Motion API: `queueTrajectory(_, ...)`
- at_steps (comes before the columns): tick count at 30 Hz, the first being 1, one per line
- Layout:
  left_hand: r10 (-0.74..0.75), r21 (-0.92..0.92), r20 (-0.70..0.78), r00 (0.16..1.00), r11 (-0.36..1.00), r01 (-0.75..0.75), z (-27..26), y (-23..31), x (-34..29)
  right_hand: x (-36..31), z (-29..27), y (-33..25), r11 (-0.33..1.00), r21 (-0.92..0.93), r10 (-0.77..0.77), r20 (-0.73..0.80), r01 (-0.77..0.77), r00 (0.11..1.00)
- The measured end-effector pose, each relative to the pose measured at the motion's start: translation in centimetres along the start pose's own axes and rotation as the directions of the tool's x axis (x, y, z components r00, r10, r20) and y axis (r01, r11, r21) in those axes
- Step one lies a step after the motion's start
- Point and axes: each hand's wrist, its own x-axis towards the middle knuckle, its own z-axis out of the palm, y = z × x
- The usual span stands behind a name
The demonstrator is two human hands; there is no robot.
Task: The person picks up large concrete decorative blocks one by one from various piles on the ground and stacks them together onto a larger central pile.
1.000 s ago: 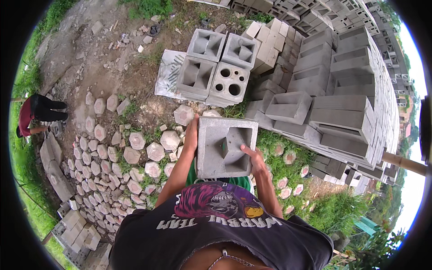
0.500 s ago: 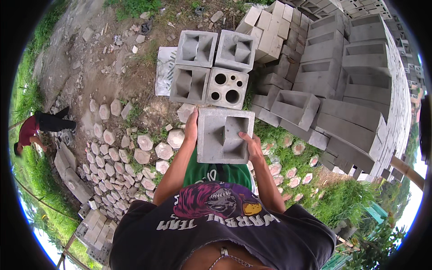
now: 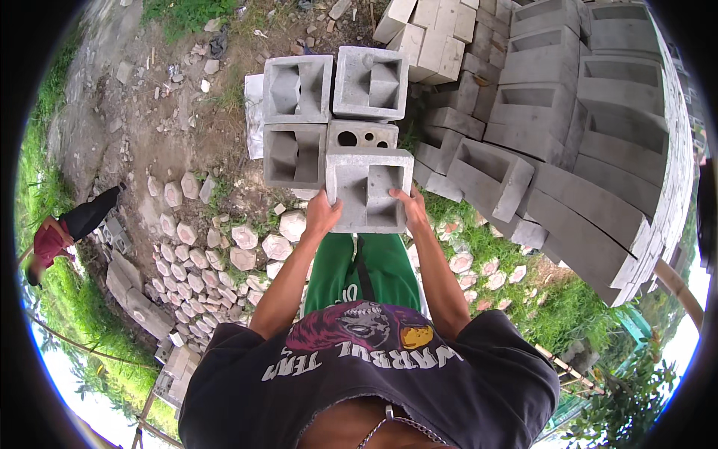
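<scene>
My left hand [image 3: 323, 213] grips the left side of a grey hollow concrete block [image 3: 350, 187], its thumb on the top face. At the block's right side my right hand [image 3: 411, 208] is closed round the wall, thumb reaching into the hollow. The block is held in front of my body and hides the near part of a concrete block with round holes [image 3: 359, 129]. Beside and beyond that one stand three more hollow blocks: one at left [image 3: 317, 161], one at far left [image 3: 278, 75] and one at far right [image 3: 360, 71].
Stacked grey blocks [image 3: 531, 123] rise at the right, with paler blocks [image 3: 430, 49] at the far end. Hexagonal pavers [image 3: 243, 236] cover the ground at left. A white sack [image 3: 254, 112] lies beside the blocks. Another person [image 3: 52, 243] is at the far left.
Both hands have carried the hollow block away from my body, so it now covers part of the block with round holes. The person at the left has shifted posture.
</scene>
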Motion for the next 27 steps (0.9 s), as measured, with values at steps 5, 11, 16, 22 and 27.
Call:
queueTrajectory(5, -0.025, 0.072, 0.013, 1.000, 0.997, 0.024, -0.9, 0.6, 3.9, 3.0, 1.8, -1.5, 0.999, -0.006, -0.038, -0.050, 0.038, 0.998)
queueTrajectory(11, -0.003, -0.010, -0.001, 1.000, 1.000, 0.003, -0.3, -0.5, 6.4, 6.1, 2.2, -2.0, 0.994, -0.081, -0.080, -0.058, 0.075, 0.995)
queueTrajectory(16, 0.007, -0.105, 0.047, 0.999, 0.994, -0.002, -0.6, -1.7, 8.1, 5.7, 3.1, -1.5, 0.999, 0.004, -0.047, -0.078, 0.048, 0.996)
queueTrajectory(22, 0.006, 0.078, 0.080, 0.997, 0.997, -0.013, -1.0, -1.6, 8.6, 5.6, 3.8, -1.3, 0.997, -0.024, -0.081, -0.102, 0.079, 0.991)
queueTrajectory(27, 0.028, -0.023, 0.064, 0.998, 0.999, -0.026, -0.9, -2.6, 7.9, 2.9, 4.4, -0.1, 0.953, -0.282, -0.178, -0.226, 0.111, 0.958)
